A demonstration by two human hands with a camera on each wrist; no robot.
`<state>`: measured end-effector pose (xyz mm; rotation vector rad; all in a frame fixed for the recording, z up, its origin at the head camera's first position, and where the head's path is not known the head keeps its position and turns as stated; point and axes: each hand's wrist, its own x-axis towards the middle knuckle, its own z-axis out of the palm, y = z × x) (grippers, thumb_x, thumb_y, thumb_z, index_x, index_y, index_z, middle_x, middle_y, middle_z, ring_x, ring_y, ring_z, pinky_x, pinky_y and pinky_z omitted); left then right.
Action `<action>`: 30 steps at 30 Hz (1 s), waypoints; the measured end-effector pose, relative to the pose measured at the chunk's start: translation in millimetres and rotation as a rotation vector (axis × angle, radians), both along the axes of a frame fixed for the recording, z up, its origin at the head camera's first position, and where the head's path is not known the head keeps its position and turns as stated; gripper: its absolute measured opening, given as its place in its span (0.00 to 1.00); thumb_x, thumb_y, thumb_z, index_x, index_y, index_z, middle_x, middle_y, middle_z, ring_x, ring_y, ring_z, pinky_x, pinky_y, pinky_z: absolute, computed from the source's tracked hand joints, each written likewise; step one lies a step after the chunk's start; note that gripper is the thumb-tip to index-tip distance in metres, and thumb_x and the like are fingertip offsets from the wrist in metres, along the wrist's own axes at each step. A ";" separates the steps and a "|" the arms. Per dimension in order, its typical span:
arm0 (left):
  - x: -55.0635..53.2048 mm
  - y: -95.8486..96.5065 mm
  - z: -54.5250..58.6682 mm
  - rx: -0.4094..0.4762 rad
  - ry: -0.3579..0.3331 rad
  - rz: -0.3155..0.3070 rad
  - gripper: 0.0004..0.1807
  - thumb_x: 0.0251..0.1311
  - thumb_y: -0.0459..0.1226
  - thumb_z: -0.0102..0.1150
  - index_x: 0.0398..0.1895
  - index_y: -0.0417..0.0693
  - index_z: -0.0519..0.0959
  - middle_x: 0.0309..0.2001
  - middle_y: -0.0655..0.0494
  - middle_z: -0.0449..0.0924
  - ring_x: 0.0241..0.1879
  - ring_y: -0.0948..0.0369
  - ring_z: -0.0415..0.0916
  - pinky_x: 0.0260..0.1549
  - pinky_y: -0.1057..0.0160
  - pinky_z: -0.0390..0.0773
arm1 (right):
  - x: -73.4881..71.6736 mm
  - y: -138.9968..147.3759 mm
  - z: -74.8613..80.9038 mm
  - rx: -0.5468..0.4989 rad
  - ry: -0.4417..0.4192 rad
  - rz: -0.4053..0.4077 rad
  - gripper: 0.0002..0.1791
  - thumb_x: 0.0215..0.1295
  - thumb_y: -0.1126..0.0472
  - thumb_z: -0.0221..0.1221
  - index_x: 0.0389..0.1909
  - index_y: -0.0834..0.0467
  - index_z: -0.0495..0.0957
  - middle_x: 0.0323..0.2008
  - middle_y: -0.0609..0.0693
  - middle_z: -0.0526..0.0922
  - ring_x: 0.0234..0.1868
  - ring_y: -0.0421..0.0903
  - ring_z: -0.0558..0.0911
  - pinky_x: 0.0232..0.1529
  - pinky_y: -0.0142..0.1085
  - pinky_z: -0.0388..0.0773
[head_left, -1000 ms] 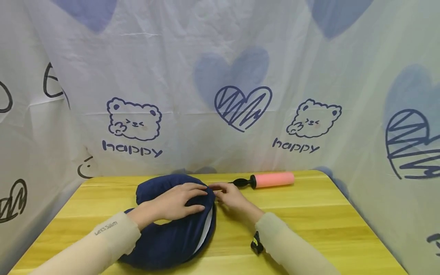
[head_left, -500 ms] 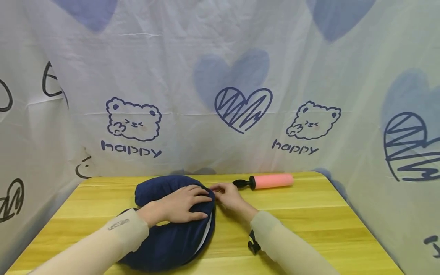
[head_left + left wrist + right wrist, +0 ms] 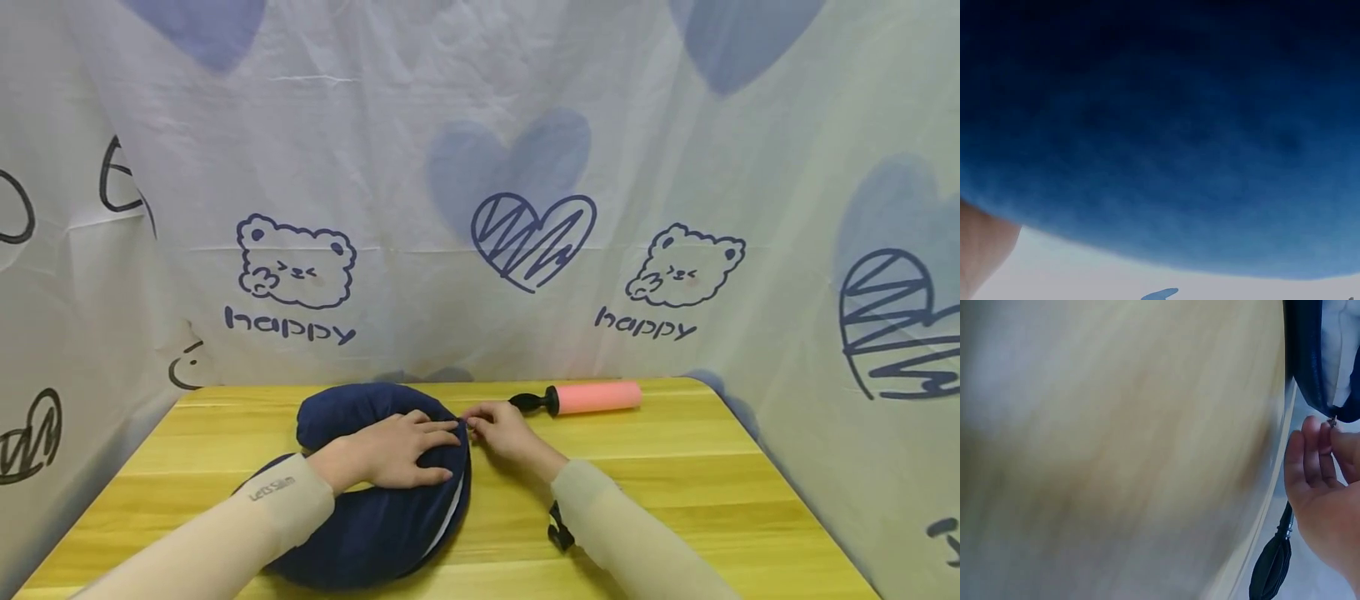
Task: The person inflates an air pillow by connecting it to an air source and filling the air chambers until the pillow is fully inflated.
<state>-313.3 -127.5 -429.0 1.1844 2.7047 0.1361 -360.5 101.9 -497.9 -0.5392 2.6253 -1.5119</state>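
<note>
A navy blue U-shaped neck pillow point(image 3: 367, 533) lies on the table. A zip opening along its right side shows white inside point(image 3: 448, 521). My left hand point(image 3: 401, 450) rests on top of the pillow with its fingers spread. At the upper right end of the opening, my right hand point(image 3: 506, 429) pinches a small zipper pull point(image 3: 1333, 422) between thumb and fingers, as the right wrist view shows. Blurred blue fabric point(image 3: 1166, 156) fills most of the left wrist view.
Behind my right hand lies a hand pump point(image 3: 596, 397) with a pink barrel and black handle point(image 3: 531, 403). A black strap-like piece point(image 3: 558, 532) sits by my right sleeve. White printed cloth point(image 3: 405, 167) hangs behind the wooden table point(image 3: 675, 475).
My left hand has shifted slightly right and down on the pillow. The white strip in the zip opening looks narrower. My right hand stays near the same spot.
</note>
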 end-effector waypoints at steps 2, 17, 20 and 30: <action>-0.2 1.7 -1.2 -0.015 0.004 0.014 0.34 0.74 0.63 0.49 0.76 0.61 0.70 0.78 0.59 0.64 0.72 0.51 0.63 0.71 0.45 0.63 | 0.6 1.0 0.3 0.017 0.027 0.006 0.11 0.79 0.67 0.55 0.48 0.64 0.85 0.35 0.58 0.86 0.37 0.51 0.84 0.42 0.37 0.79; 6.1 8.8 -7.2 -0.063 0.033 0.063 0.33 0.75 0.61 0.48 0.77 0.59 0.69 0.75 0.58 0.68 0.71 0.51 0.64 0.70 0.48 0.63 | 3.3 8.0 -2.3 0.153 0.167 0.034 0.08 0.76 0.69 0.58 0.40 0.62 0.87 0.25 0.52 0.83 0.27 0.39 0.78 0.38 0.34 0.77; 6.6 9.2 -8.3 -0.062 0.042 0.064 0.33 0.76 0.60 0.48 0.77 0.59 0.69 0.75 0.58 0.68 0.71 0.51 0.64 0.71 0.48 0.64 | 6.0 8.7 -1.4 0.161 0.171 0.035 0.08 0.75 0.69 0.59 0.40 0.61 0.87 0.25 0.51 0.83 0.26 0.38 0.77 0.38 0.35 0.77; 9.4 5.8 -17.2 -0.022 0.123 -0.011 0.34 0.77 0.60 0.44 0.79 0.57 0.65 0.79 0.55 0.62 0.74 0.48 0.60 0.69 0.41 0.61 | 11.7 4.9 -0.2 0.198 0.187 -0.064 0.08 0.75 0.68 0.59 0.40 0.60 0.87 0.27 0.51 0.85 0.27 0.39 0.78 0.37 0.37 0.78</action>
